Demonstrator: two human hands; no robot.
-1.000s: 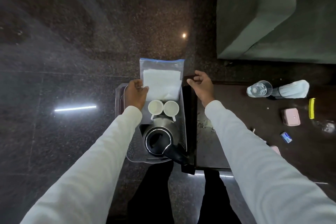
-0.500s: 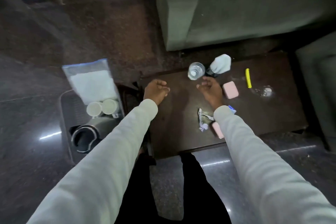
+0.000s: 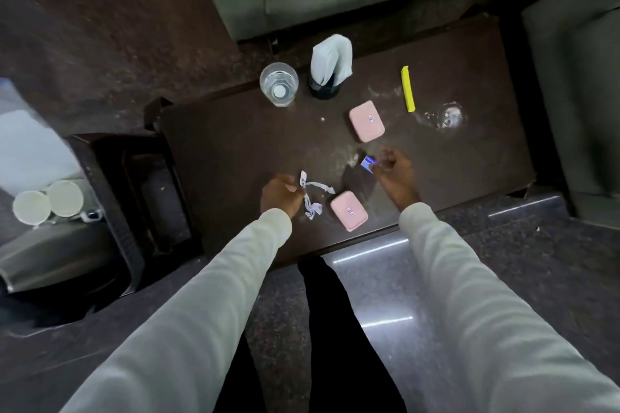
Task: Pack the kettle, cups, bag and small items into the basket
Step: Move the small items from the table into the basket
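Note:
On the dark table [image 3: 235, 144] lies a bunch of white paper strips [image 3: 313, 201]; my left hand [image 3: 280, 196] pinches its left end. My right hand [image 3: 394, 174] closes its fingertips on a small blue packet [image 3: 367, 163]. Two pink boxes sit nearby, one [image 3: 349, 210] between my hands and one [image 3: 366, 121] farther back. At the far left, the basket [image 3: 50, 325] holds the steel kettle [image 3: 50, 255], two white cups [image 3: 47, 201] and the clear bag [image 3: 23, 144], all blurred.
A glass of water [image 3: 279, 84] and a napkin holder [image 3: 330, 69] stand at the table's back edge. A yellow stick [image 3: 408, 89] and a crumpled clear wrapper [image 3: 448, 116] lie back right. A dark stool [image 3: 134, 194] separates table and basket. Grey sofas flank the table.
My view swung right from the basket to the table. Both hands left the bag and came down near the front edge, the left onto the paper strips, the right onto the blue packet.

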